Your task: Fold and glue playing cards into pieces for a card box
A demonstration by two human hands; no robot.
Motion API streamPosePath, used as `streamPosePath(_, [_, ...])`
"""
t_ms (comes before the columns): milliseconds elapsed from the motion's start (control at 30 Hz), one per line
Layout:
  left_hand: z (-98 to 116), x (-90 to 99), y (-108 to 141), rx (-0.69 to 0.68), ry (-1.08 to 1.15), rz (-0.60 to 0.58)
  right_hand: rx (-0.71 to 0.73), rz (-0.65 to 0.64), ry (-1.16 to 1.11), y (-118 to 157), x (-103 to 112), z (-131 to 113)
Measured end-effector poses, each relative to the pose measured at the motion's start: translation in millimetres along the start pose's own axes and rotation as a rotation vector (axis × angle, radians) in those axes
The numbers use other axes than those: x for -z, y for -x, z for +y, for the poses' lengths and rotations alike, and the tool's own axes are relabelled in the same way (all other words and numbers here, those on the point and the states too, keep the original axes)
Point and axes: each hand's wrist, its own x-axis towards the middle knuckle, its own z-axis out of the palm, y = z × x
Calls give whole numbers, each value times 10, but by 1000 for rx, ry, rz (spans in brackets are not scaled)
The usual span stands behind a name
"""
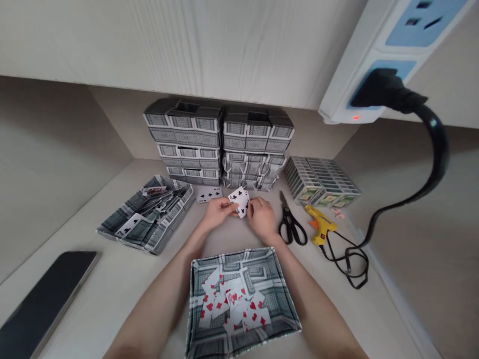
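Club playing cards, fanned a little, are between my two hands beyond the near box. My left hand pinches their left side with thumb and fingers. At their right edge is my right hand, its fingers bent together; whether it grips them is hard to see. Another club card lies flat just behind my left hand. Between my forearms stands an open box made of cards, with cut pieces of red-suited cards inside.
A card-made tray of loose cards sits left, near a black phone. Stacked card boxes stand behind. To the right are black scissors, a yellow glue gun, card packs and a power strip with a hanging cable.
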Motion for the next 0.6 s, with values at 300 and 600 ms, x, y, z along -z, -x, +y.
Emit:
streamPosePath(300, [31,29,-13,9,72,53,21,29,-232,6,-18,57])
streamPosePath(600, [30,34,-22,6,70,59,-68,51,-255,24,-3,-8])
